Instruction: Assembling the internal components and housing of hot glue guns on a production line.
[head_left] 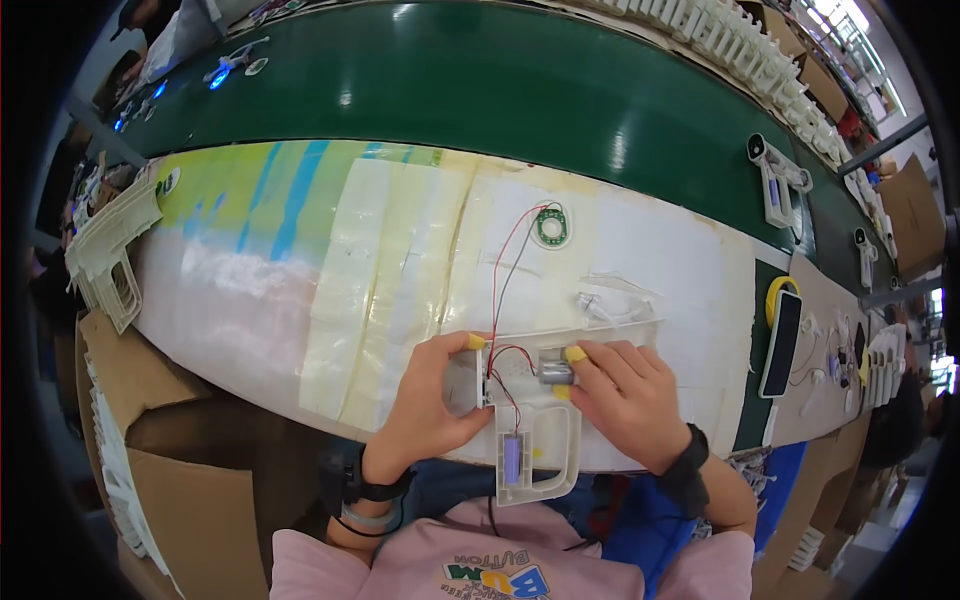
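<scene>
A white plastic housing half (540,492) with a looped handle lies open in front of me at the table's near edge. My left hand (425,395) grips its left end, thumb and fingers on either side. A small silver motor (555,373) is pinched by my right hand (630,395) over the housing's barrel; whether it is fully seated I cannot tell. Yellow covers wrap some of my fingertips. A purple battery cell (513,458) sits in the handle. Red and black wires (497,270) run from the housing up to a green ring-shaped circuit board (541,230).
Clear plastic bits (605,308) lie beyond the housing. At right are a phone (781,345), a yellow tape roll (776,290) and another open housing (778,185) on the green surface (480,90). Stacked housings (110,250) and a cardboard box (210,510) are at left.
</scene>
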